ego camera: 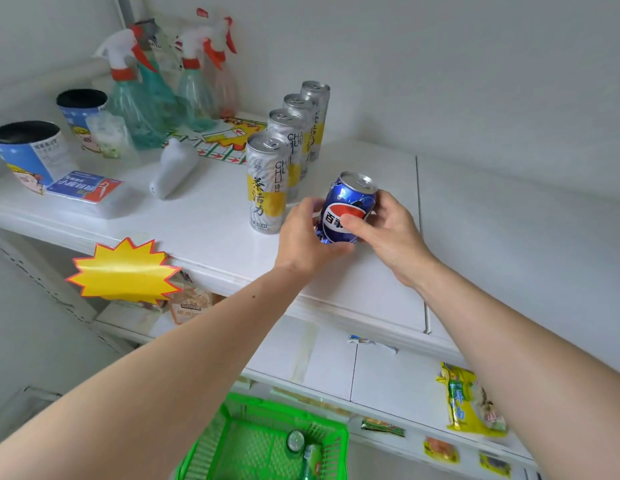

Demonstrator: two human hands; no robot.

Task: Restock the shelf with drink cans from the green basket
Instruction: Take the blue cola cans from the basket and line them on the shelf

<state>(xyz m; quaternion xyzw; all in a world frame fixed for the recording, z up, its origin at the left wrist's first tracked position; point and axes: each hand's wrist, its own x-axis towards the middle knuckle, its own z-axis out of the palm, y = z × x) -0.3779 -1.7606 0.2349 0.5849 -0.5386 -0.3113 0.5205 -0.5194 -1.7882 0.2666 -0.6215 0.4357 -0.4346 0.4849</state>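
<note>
A blue Pepsi can (350,199) stands slightly tilted on the white shelf (211,230), just right of a row of several tall silver-and-yellow tea cans (268,183). My left hand (306,233) grips the blue can's lower left side. My right hand (388,233) grips its right side, thumb across the logo. Far below, the green basket (246,434) holds a green can (296,441) seen from the top and another green can lying beside it.
Spray bottles (139,98), two blue tubs (28,150), a white bottle lying down (173,168) and a flat packet (83,188) fill the shelf's left. A yellow starburst tag (123,271) hangs from the shelf edge. Snack packs (467,400) lie on lower shelves.
</note>
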